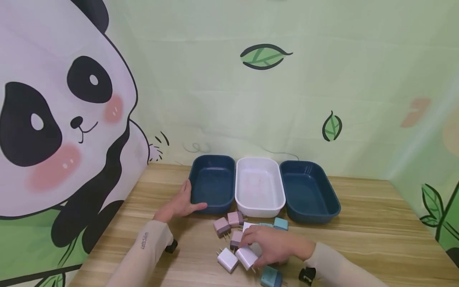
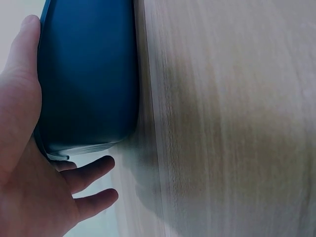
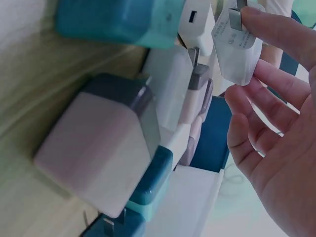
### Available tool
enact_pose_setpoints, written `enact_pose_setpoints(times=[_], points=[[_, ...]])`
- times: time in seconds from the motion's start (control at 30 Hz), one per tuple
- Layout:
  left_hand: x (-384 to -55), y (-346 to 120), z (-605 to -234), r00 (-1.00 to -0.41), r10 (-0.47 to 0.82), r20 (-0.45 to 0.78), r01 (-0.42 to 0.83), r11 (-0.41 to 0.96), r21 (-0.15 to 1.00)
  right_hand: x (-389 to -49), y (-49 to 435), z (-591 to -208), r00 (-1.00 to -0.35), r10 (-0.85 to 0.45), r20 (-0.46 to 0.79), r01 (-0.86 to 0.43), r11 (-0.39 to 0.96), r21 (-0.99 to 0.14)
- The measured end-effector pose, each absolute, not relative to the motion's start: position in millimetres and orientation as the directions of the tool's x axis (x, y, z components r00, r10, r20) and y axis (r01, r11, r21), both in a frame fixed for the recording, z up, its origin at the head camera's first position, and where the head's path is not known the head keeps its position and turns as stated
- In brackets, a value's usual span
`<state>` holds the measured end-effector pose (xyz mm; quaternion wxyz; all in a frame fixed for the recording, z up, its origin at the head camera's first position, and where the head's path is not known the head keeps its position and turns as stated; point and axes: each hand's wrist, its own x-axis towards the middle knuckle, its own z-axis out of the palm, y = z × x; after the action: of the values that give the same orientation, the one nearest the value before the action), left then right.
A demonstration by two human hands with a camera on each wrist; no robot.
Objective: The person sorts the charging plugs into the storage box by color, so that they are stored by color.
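My right hand point(image 1: 276, 243) grasps one white charger point(image 1: 246, 257) in a pinch. The thumb tip sits beside the metal prongs point(image 3: 235, 19); fingertips bear on the opposite end. The charger is located over the near part of the wooden table point(image 1: 193, 255), within the loose group; contact with the tabletop cannot be determined.

My left hand point(image 1: 181, 203) is positioned at the near left corner of the leftmost dark blue tray point(image 1: 213, 183). The thumb lies along the near rim and the other fingers extend along the left side — contact only, with the digits uncurled.

Three trays stand side by side: the leftmost one, a white tray point(image 1: 259, 187) in the middle, and the rightmost dark blue tray point(image 1: 310, 193).

Loose units are arranged in front of the trays as follows:
- Pink chargers point(image 1: 221, 227) with grey ends: near the white tray and beside my right hand.
- A second white charger point(image 1: 227, 260): just left of the held unit.
- Teal chargers point(image 1: 271, 276): one nearest me, others beyond my right hand, partly covered.

A panda print point(image 1: 89, 119) covers the left wall.
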<state>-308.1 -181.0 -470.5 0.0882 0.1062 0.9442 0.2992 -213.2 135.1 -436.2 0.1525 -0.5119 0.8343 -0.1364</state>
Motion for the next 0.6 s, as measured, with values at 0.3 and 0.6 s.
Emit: enact_pose_setpoints(times=[0.3, 0.6], points=[[-307.7, -180.6, -471.5, -0.961, 0.254, -0.107, 0.141, 0.785, 0.604, -218.8, 138.4, -422.5, -0.497, -0.865, -0.068, -0.779, 0.479, -0.405], [-307.9, -180.2, -472.6, -0.963, 0.248, -0.105, 0.136, 0.784, 0.606, -232.5, 140.9, -417.2, -0.559, -0.828, -0.048, -0.720, 0.513, -0.468]])
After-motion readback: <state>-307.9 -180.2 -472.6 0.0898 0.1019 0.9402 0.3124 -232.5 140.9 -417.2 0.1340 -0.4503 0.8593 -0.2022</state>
